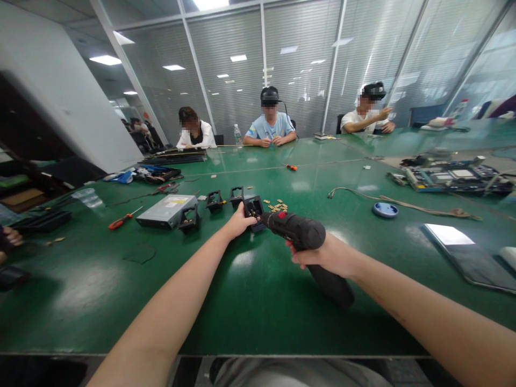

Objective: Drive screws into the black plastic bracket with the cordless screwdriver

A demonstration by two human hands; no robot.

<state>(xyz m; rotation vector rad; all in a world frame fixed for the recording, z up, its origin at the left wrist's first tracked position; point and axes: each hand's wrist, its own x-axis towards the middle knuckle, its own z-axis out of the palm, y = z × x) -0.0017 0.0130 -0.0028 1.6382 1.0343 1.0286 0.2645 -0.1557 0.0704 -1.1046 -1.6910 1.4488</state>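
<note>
Left hand [238,221] closed on black plastic housing [253,205], thumb at its near-left edge, pinning it on green table [250,312] in front of wearer. Right hand [329,255] wrapped round handle of black cordless drill [298,229], bit end aimed left, right at housing; can't tell if bit touches a screw. Small brass-coloured plates [278,207] scattered just behind the drill. Similar black frames [188,225] left of housing, then silver optical drive [168,210], orange-handled screwdriver [120,221] beyond that.
</note>
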